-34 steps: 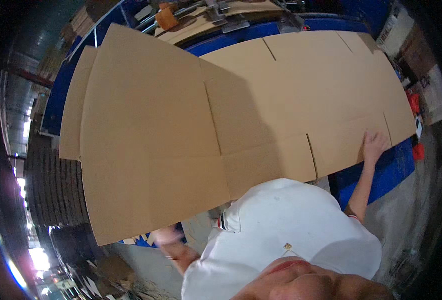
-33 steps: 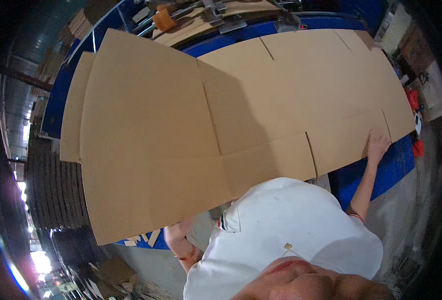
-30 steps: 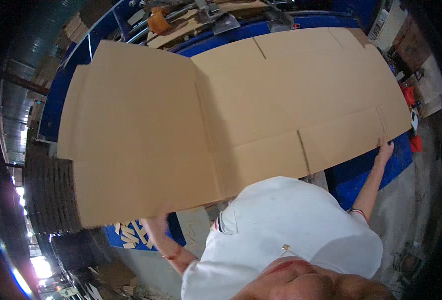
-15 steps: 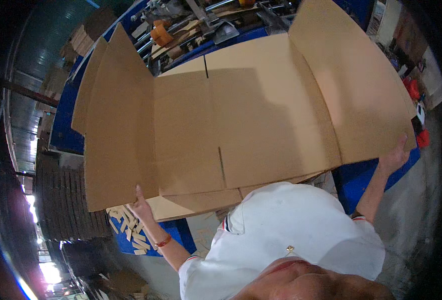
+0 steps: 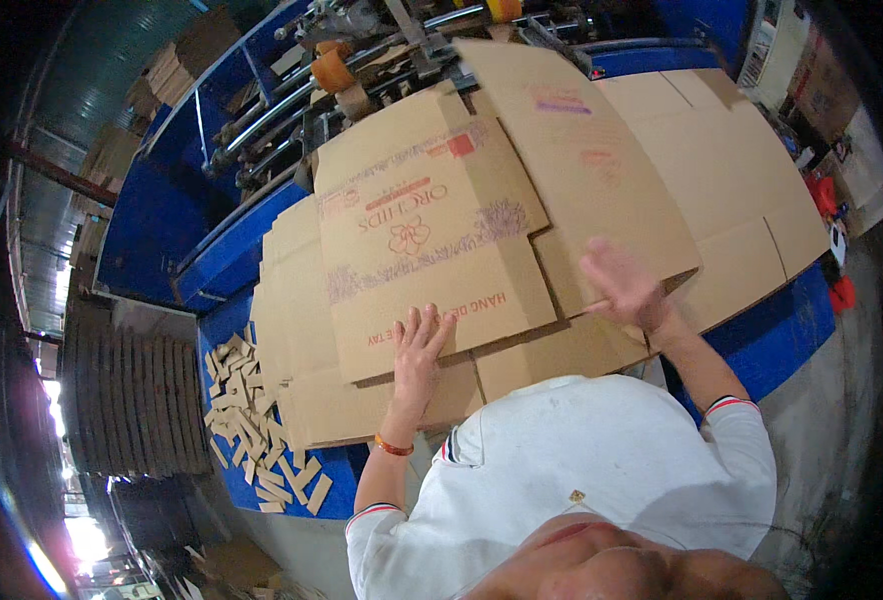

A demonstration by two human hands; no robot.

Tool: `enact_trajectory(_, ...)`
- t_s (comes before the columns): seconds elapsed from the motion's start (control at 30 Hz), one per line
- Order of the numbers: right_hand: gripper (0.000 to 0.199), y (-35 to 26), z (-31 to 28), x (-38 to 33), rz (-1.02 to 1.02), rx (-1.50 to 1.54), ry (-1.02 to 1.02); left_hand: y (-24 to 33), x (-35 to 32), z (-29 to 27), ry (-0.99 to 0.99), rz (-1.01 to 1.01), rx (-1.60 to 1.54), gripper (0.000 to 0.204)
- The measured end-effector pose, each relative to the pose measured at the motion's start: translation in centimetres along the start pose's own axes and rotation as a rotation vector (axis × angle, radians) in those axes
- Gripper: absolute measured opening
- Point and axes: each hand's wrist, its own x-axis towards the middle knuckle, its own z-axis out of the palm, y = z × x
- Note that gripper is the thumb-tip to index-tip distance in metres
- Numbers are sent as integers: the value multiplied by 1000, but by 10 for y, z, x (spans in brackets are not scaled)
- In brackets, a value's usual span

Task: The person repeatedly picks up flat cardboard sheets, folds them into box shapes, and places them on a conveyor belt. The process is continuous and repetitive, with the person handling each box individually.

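Note:
A printed cardboard box blank lies before me with its left panel folded inward, red and purple print facing up. My left hand rests flat on that panel near its front edge, fingers spread. The right panel is also swung inward and still slants upward. My right hand, somewhat blurred, presses on it near its front corner with the fingers stretched out. Further plain cardboard sheets lie underneath, reaching out to the right and left.
A machine with metal rods and orange rollers stands at the far side of the blue table. Small cardboard offcuts are heaped at the table's left. A tall stack of cardboard stands further left; red objects lie at the right.
Both side panels have gone from standing up to folded inward, showing their printed faces. My hands have moved from the outer edges toward the middle and now lie on the panels.

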Motion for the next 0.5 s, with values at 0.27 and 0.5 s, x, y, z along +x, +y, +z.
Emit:
enact_trajectory(0.27, 59, -12, 37, 5, -124, -17, -221, -6, 17, -9, -118, -28, -9, 74)
enact_trajectory(0.5, 55, 8, 66, 28, -183, -34, -139, -39, 40, 10, 35, 45, 75, 72)
